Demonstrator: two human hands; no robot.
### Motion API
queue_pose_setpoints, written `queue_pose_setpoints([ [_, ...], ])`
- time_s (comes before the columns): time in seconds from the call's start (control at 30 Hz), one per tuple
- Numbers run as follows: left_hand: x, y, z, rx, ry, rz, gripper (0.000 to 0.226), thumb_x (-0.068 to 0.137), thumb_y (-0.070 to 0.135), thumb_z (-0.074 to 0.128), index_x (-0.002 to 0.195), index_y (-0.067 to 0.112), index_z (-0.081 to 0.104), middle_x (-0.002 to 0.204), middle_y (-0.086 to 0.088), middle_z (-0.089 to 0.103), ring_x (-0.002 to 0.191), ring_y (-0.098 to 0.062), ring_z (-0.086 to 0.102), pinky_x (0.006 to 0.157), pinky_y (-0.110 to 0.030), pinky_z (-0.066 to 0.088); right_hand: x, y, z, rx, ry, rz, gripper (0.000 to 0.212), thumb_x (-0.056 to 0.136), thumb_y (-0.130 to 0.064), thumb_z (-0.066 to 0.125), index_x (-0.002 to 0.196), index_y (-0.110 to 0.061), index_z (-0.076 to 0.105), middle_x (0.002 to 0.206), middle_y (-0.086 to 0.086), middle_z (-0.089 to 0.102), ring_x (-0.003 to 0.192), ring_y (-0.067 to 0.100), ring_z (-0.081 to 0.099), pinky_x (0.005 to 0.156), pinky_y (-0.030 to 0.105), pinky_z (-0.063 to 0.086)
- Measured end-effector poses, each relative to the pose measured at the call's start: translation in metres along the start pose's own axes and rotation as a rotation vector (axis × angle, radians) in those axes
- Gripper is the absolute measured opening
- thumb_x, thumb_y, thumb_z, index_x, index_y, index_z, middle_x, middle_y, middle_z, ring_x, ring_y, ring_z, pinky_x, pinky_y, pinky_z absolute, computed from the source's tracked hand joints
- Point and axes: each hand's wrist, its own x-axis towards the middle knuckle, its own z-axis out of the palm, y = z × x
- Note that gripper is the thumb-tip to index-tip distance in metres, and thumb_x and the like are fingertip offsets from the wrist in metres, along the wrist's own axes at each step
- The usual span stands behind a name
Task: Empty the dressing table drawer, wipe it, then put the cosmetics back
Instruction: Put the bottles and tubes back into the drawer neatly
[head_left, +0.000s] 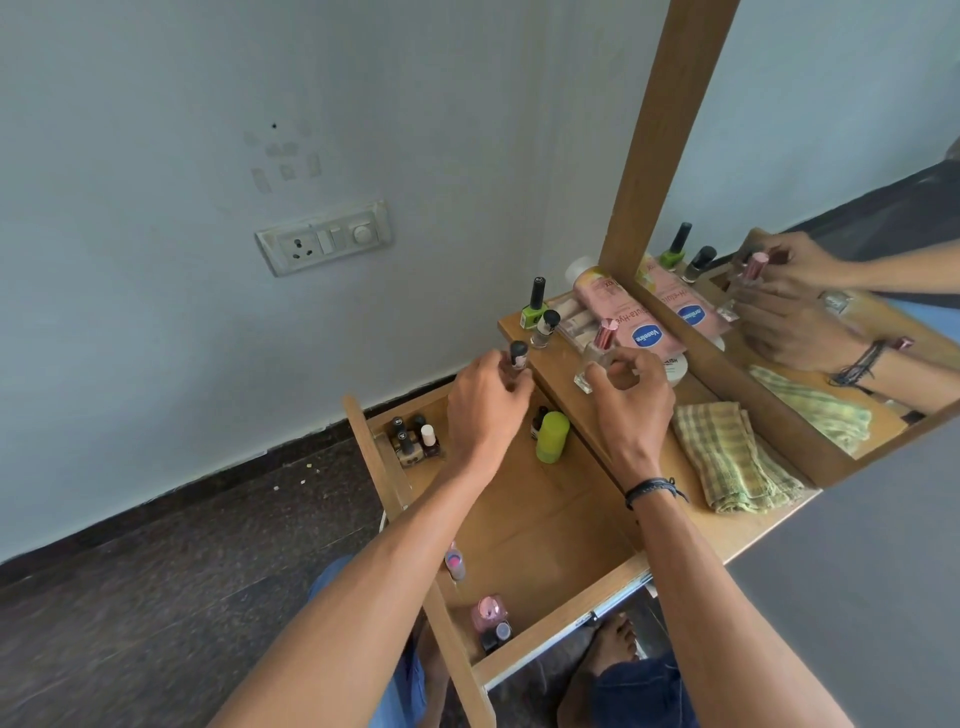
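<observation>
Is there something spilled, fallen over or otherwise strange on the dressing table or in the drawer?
No spill or damage shows. Only the pink Vaseline bottle lies on its side on the table top, against the mirror frame, while the green nail polish beside it stands upright.

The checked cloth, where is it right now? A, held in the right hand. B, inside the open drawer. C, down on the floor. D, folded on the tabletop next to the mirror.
D: the checked cloth lies folded on the tabletop beside the mirror, outside the open drawer.
</observation>
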Motion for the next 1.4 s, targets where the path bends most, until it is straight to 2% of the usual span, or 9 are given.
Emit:
queue_pose_setpoints([
  [0.13, -0.006, -0.031, -0.018, 0.037, -0.027, -0.117, 0.023, 0.089, 0.034, 0.071, 0.097, 0.014, 0.067, 0.087, 0.001, 0.074, 0.074, -0.016, 0.07, 0.058, -0.029, 0.057, -0.003, -0.002, -0.001, 0.027, -0.033, -0.004, 0.023, 0.081, -0.029, 0.074, 0.102, -0.022, 0.067, 0.092, -0.007, 0.067, 0.083, 0.004, 0.062, 0.073, 0.026, 0.053],
  [0.27, -0.016, -0.042, -0.025, 0.168, -0.17, -0.204, 0.034, 0.09, 0.034, 0.069, 0.116, 0.013, 0.067, 0.097, -0.007, 0.077, 0.084, -0.025, 0.074, 0.066, -0.035, 0.061, -0.007, -0.006, -0.002, 0.014, -0.081, -0.013, 0.021, 0.081, -0.028, 0.075, 0.099, -0.022, 0.067, 0.086, -0.005, 0.067, 0.076, 0.007, 0.061, 0.069, 0.026, 0.052],
  [0.5, -0.026, -0.042, -0.007, 0.301, -0.35, -0.201, 0.024, 0.094, 0.022, 0.066, 0.114, 0.008, 0.067, 0.107, -0.013, 0.073, 0.097, -0.032, 0.071, 0.073, -0.039, 0.061, -0.008, -0.009, -0.004, 0.011, -0.094, 0.002, 0.02, 0.081, -0.026, 0.075, 0.099, -0.021, 0.068, 0.085, -0.006, 0.067, 0.075, 0.008, 0.061, 0.067, 0.024, 0.052],
  [0.73, -0.018, -0.038, 0.017, 0.259, -0.45, -0.22, 0.028, 0.096, 0.021, 0.06, 0.121, 0.01, 0.065, 0.119, -0.017, 0.068, 0.111, -0.041, 0.064, 0.081, -0.043, 0.056, -0.005, -0.005, -0.002, 0.018, -0.097, 0.009, 0.022, 0.08, -0.029, 0.075, 0.1, -0.022, 0.068, 0.086, -0.007, 0.066, 0.076, 0.008, 0.06, 0.068, 0.028, 0.053],
  [0.9, -0.01, -0.034, 0.031, 0.225, -0.458, -0.229, 0.03, 0.097, 0.02, 0.054, 0.124, 0.013, 0.064, 0.121, -0.02, 0.067, 0.113, -0.045, 0.061, 0.083, -0.047, 0.054, -0.001, -0.002, 0.0, 0.018, -0.091, 0.007, 0.021, 0.08, -0.03, 0.076, 0.099, -0.025, 0.068, 0.085, -0.009, 0.066, 0.075, 0.006, 0.06, 0.07, 0.031, 0.055],
  [1.07, -0.006, -0.029, 0.038, 0.157, -0.469, -0.239, 0.029, 0.096, 0.019, 0.06, 0.124, 0.018, 0.067, 0.123, -0.019, 0.067, 0.116, -0.045, 0.06, 0.086, -0.044, 0.051, -0.001, -0.001, 0.0, 0.021, -0.091, -0.001, 0.02, 0.08, -0.031, 0.076, 0.098, -0.025, 0.068, 0.085, -0.009, 0.066, 0.076, 0.006, 0.06, 0.072, 0.033, 0.056],
  [1.23, -0.007, -0.029, 0.044, 0.049, -0.475, -0.306, 0.027, 0.093, 0.014, 0.059, 0.115, 0.023, 0.072, 0.116, -0.013, 0.072, 0.115, -0.04, 0.062, 0.095, -0.045, 0.053, -0.001, -0.002, 0.0, 0.028, -0.091, 0.0, 0.021, 0.079, -0.029, 0.076, 0.098, -0.025, 0.068, 0.084, -0.01, 0.066, 0.075, 0.007, 0.061, 0.071, 0.034, 0.056],
  [1.33, -0.007, -0.038, 0.051, 0.018, -0.472, -0.346, 0.029, 0.087, 0.011, 0.057, 0.106, 0.025, 0.074, 0.109, -0.007, 0.074, 0.111, -0.036, 0.066, 0.093, -0.047, 0.055, -0.001, -0.001, 0.001, 0.036, -0.097, 0.002, 0.02, 0.079, -0.028, 0.076, 0.097, -0.025, 0.068, 0.083, -0.01, 0.066, 0.075, 0.006, 0.061, 0.072, 0.035, 0.057],
  [1.4, -0.007, -0.036, 0.046, 0.006, -0.45, -0.359, 0.033, 0.087, 0.009, 0.053, 0.107, 0.027, 0.073, 0.113, -0.005, 0.073, 0.113, -0.034, 0.064, 0.094, -0.045, 0.055, 0.0, 0.0, 0.001, 0.034, -0.101, -0.001, 0.021, 0.079, -0.029, 0.076, 0.098, -0.025, 0.068, 0.084, -0.01, 0.066, 0.076, 0.006, 0.061, 0.072, 0.034, 0.057],
])
